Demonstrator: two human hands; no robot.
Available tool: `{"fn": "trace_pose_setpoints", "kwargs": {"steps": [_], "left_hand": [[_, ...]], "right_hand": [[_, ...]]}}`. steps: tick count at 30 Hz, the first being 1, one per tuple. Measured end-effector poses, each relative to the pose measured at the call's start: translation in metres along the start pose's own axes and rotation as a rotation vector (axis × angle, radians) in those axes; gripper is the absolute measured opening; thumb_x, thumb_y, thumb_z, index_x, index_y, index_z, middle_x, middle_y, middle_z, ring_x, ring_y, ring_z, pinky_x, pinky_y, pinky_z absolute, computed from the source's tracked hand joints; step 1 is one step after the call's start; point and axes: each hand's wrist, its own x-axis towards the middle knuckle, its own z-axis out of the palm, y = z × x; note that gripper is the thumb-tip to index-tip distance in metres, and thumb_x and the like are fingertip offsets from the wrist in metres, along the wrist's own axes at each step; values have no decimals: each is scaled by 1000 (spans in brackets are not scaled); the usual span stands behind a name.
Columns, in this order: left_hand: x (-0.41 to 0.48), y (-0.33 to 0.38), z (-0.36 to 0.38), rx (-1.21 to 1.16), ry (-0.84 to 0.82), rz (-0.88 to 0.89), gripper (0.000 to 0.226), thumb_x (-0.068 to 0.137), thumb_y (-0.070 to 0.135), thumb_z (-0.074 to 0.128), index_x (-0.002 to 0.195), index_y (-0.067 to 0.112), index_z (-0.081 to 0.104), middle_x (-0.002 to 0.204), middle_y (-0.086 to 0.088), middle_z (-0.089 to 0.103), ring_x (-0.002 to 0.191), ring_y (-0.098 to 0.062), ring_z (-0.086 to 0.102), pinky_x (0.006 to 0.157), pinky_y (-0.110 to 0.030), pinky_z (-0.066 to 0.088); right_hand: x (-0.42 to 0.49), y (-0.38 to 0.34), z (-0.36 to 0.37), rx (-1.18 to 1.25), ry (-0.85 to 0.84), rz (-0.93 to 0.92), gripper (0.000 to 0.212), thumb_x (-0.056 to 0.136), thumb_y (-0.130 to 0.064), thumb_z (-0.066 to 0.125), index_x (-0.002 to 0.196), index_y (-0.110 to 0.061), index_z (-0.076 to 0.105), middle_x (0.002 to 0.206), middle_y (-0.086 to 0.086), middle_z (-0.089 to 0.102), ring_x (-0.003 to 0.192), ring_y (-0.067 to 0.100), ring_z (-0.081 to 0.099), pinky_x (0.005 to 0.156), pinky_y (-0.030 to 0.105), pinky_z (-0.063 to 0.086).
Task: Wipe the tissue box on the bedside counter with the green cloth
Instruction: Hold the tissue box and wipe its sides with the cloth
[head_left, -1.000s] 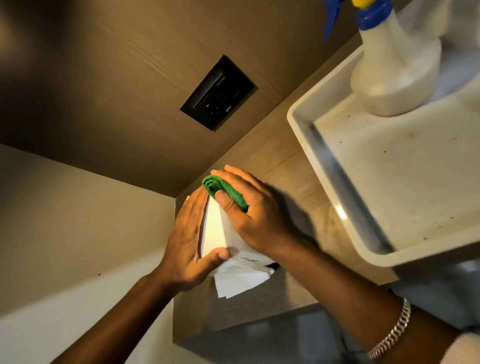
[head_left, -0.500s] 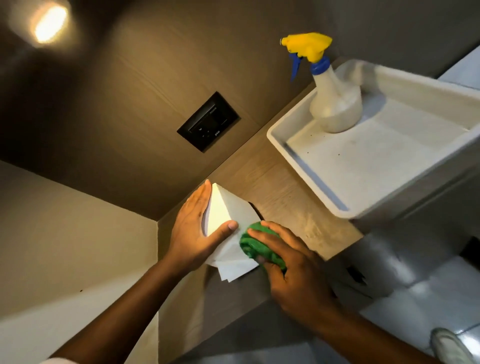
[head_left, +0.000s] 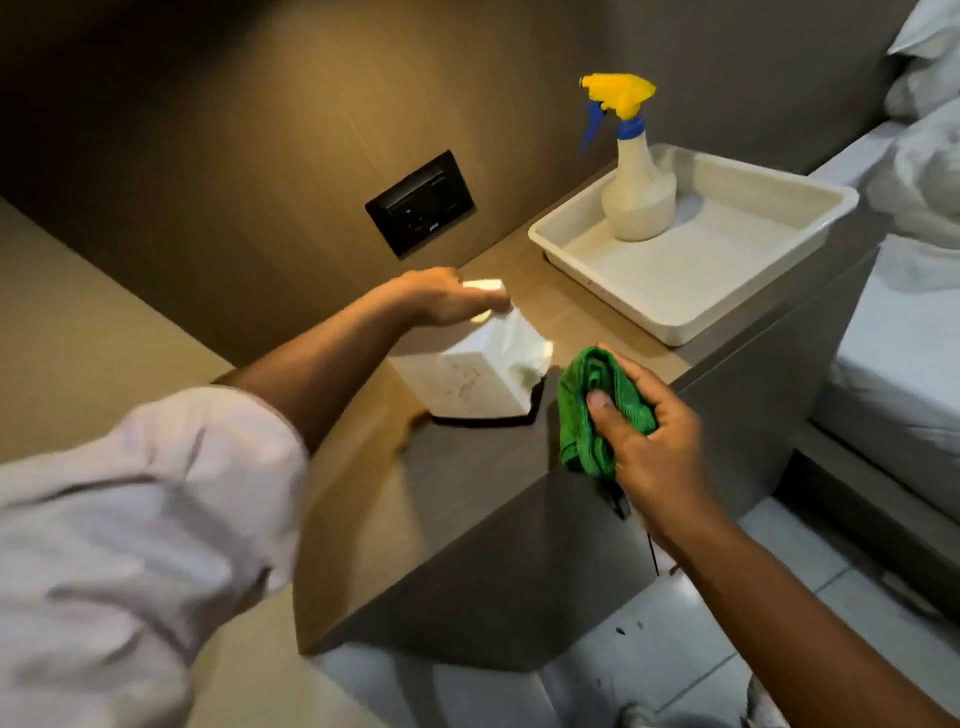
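The white tissue box (head_left: 470, 383) stands on the wooden bedside counter (head_left: 457, 499), with a tissue sticking out on its right side. My left hand (head_left: 441, 297) rests on the box's far top edge, fingers curled over it. My right hand (head_left: 649, 441) is closed around the bunched green cloth (head_left: 597, 410), held just right of the box at the counter's front edge, a small gap away from the box.
A white tray (head_left: 727, 291) with a spray bottle (head_left: 636, 182) stands at the counter's far right. A black socket plate (head_left: 421, 202) is on the wooden wall behind. A bed (head_left: 909, 312) lies to the right, tiled floor (head_left: 675, 649) below.
My right hand drew the green cloth from the box's top, down its side, then off to the right. My left hand shifted to the box's far edge. The view pulled back.
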Motion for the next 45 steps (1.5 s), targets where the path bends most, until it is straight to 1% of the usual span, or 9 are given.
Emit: {"fn": "trace_pose_setpoints", "kwargs": {"steps": [3, 7, 12, 16, 21, 27, 32, 37, 45], "left_hand": [[-8, 15, -5, -131, -193, -162, 84, 84, 70, 45, 142, 10, 38, 146, -18, 45, 130, -40, 46, 98, -47, 39], [-9, 13, -7, -228, -221, -333, 110, 59, 85, 59, 134, 5, 42, 111, -25, 61, 96, -46, 65, 90, -56, 53], [-2, -4, 0, -243, -212, -309, 115, 60, 87, 54, 146, 13, 31, 140, -24, 48, 116, -52, 56, 88, -58, 54], [12, -26, 15, 124, -43, 236, 80, 92, 68, 20, 153, 24, -7, 165, -5, -7, 151, -31, -5, 119, -55, 4], [21, -48, 38, 136, 178, 704, 65, 97, 51, 9, 153, 23, -7, 164, -1, -14, 149, -17, -17, 120, -47, -10], [25, -48, 38, 102, 234, 747, 64, 98, 46, 13, 154, 19, -3, 164, -2, -12, 150, -17, -16, 122, -47, -6], [22, -47, 41, 82, 246, 730, 65, 97, 45, 14, 154, 17, -2, 165, -4, -9, 150, -18, -13, 122, -46, -4], [20, -45, 41, 73, 232, 708, 69, 95, 47, 14, 154, 17, -3, 165, -4, -10, 150, -20, -14, 122, -49, -4], [17, -44, 40, 76, 211, 699, 70, 94, 49, 14, 154, 17, -4, 164, -4, -12, 150, -20, -15, 122, -48, -5]], "right_hand": [[5, 6, 13, -23, 44, -40, 43, 88, -11, 66, 107, -49, 60, 110, -18, 66, 107, 9, 65, 95, 41, 55], [15, 16, 30, -68, 138, -79, 41, 88, -19, 66, 124, -37, 55, 119, -14, 60, 110, 1, 59, 89, 27, 54], [20, 16, 34, -53, 205, -129, 32, 88, -21, 66, 117, -23, 53, 104, -20, 58, 93, -13, 59, 68, 6, 49], [8, 18, 42, -96, 248, -202, 32, 89, -27, 66, 119, -20, 57, 112, -2, 62, 101, 0, 62, 69, 9, 52], [8, 15, 63, -334, 288, -316, 39, 87, -31, 67, 124, -20, 61, 120, 6, 56, 107, 12, 57, 75, 15, 53], [-35, 47, 99, -413, 181, -320, 41, 82, -18, 72, 122, -20, 63, 121, 8, 51, 110, 19, 52, 85, 29, 55], [-9, 40, 75, -364, 322, -327, 39, 84, -22, 71, 122, -21, 63, 116, 7, 55, 99, 7, 54, 73, 3, 46], [-12, 45, 92, -397, 365, -298, 37, 86, -24, 69, 122, -18, 61, 120, 8, 52, 103, 10, 56, 72, 9, 52], [-14, 52, 70, -323, 317, -280, 36, 85, -25, 71, 119, -19, 63, 111, 3, 56, 95, -12, 52, 68, 3, 47]]}}
